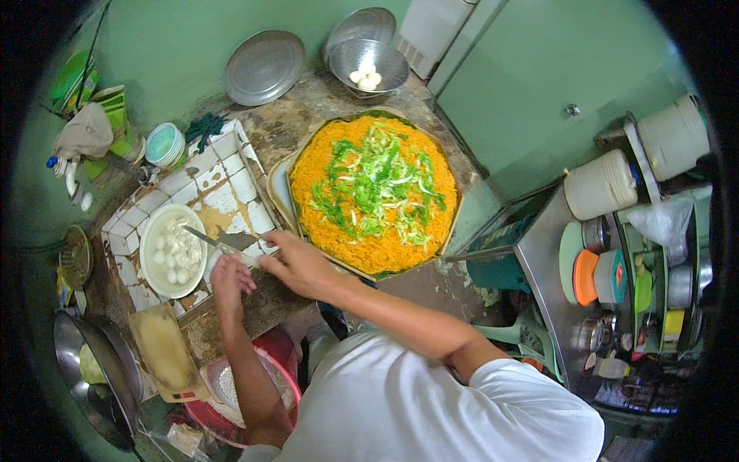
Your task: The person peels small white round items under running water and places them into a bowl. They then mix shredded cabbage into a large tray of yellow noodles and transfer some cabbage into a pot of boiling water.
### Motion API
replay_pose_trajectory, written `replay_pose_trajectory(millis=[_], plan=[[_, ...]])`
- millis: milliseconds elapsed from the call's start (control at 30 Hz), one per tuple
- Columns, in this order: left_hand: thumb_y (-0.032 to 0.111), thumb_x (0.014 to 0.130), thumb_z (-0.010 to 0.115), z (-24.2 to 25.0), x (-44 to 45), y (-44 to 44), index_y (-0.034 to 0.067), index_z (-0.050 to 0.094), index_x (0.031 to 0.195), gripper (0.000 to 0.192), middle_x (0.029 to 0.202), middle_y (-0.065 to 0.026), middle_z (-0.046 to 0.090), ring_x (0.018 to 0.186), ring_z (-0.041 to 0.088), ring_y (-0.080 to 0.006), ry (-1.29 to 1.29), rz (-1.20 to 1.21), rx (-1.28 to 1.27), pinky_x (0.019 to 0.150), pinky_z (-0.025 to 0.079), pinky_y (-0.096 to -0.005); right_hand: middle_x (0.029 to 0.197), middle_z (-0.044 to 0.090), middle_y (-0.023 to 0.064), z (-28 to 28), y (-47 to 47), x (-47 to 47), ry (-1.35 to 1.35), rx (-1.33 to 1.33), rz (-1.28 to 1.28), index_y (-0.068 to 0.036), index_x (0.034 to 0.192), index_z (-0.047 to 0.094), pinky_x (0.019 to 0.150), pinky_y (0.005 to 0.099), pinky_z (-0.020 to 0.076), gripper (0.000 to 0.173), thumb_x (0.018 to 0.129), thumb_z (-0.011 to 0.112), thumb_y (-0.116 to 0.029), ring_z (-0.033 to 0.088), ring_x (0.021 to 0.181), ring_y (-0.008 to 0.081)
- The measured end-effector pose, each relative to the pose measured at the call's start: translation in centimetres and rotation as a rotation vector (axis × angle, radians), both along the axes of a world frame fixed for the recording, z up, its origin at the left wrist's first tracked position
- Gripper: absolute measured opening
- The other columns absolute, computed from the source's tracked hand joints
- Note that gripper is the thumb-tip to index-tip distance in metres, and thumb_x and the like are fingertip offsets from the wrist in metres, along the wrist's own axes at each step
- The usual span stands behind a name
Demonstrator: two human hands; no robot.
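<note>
My right hand (pixel 300 267) grips a knife (pixel 202 238) whose blade points left over the rim of a white bowl (pixel 148 271). Small peeled eggs (pixel 171 260) lie inside that bowl, which stands in a white-tiled sink (pixel 167 199). Just below the knife, my left hand (pixel 231 280) has its fingers curled near the blade; whether they hold anything cannot be seen. To the right of my hands is a large octagonal tray (pixel 444 254) of orange noodles (pixel 312 173), topped with shredded green and white leaves (pixel 372 185).
Behind the tray, a metal colander (pixel 340 58) holds several larger peeled eggs (pixel 365 79). A round metal lid (pixel 264 68) leans on the wall. By my left arm are a cutting board (pixel 167 352), a wok (pixel 69 341) and a red basin (pixel 294 392). A faucet (pixel 70 179) juts out at left.
</note>
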State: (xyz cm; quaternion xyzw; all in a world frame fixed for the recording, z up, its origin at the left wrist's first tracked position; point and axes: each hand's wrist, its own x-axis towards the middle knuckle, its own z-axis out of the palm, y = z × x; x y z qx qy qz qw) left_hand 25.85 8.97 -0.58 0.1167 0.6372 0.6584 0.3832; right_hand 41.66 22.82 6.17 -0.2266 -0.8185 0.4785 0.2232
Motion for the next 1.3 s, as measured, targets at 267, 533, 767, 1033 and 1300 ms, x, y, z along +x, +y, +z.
replay_pose_trajectory(millis=[267, 533, 767, 1033, 1300], plan=[[0.008, 0.094, 0.060, 4.8, 0.9, -1.7, 0.003, 0.063, 0.101, 0.009, 0.077, -0.0048, 0.064, 0.061, 0.059, -0.0105, 0.392, -0.234, -0.211, 0.052, 0.047, -0.0256, 0.100, 0.064, 0.0288, -0.7, -1.1, -7.6, -0.232, -0.060, 0.193, 0.003, 0.112, 0.055, 0.081, 0.0529, 0.0484, 0.032, 0.098, 0.050, -0.025, 0.061, 0.095, 0.0467], [0.026, 0.095, 0.062, 9.1, -16.8, -14.4, -0.003, 0.055, 0.130, 0.046, 0.135, -0.0170, 0.056, 0.129, 0.049, -0.0277, 1.308, 0.491, -0.607, 0.110, 0.035, -0.0380, 0.094, 0.067, 0.0272, 2.0, 7.0, 1.1, -0.270, 0.020, -0.060, -0.006, 0.123, 0.052, 0.080, 0.0524, 0.0504, 0.035, 0.093, 0.052, -0.023, 0.064, 0.090, 0.0451], [0.012, 0.094, 0.064, 1.2, -7.3, -10.5, 0.003, 0.058, 0.129, 0.036, 0.136, -0.0120, 0.055, 0.123, 0.052, -0.0222, 0.794, 0.234, -0.216, 0.106, 0.040, -0.0356, 0.107, 0.067, 0.0136, 7.0, 19.0, 18.7, -0.653, 0.577, -0.165, -0.014, 0.112, 0.068, 0.082, 0.0465, 0.0523, 0.027, 0.087, 0.061, -0.010, 0.065, 0.097, 0.0357], [0.013, 0.097, 0.061, -0.5, -1.3, -0.6, 0.004, 0.053, 0.134, 0.039, 0.129, -0.0076, 0.058, 0.108, 0.059, -0.0136, 0.322, 0.043, -0.092, 0.088, 0.049, -0.0272, 0.102, 0.066, 0.0115, 4.1, 18.2, 20.3, -0.691, 0.584, -0.087, -0.013, 0.109, 0.068, 0.076, 0.0439, 0.0525, 0.026, 0.084, 0.064, -0.005, 0.065, 0.092, 0.0347], [0.019, 0.097, 0.060, 1.0, 3.5, 2.6, 0.005, 0.056, 0.130, 0.036, 0.116, -0.0081, 0.064, 0.107, 0.061, -0.0141, 0.207, 0.019, -0.160, 0.084, 0.050, -0.0268, 0.101, 0.066, 0.0113, 7.0, 16.7, 25.0, -0.626, 0.492, 0.037, -0.012, 0.107, 0.068, 0.076, 0.0430, 0.0522, 0.028, 0.081, 0.064, -0.003, 0.064, 0.093, 0.0330]])
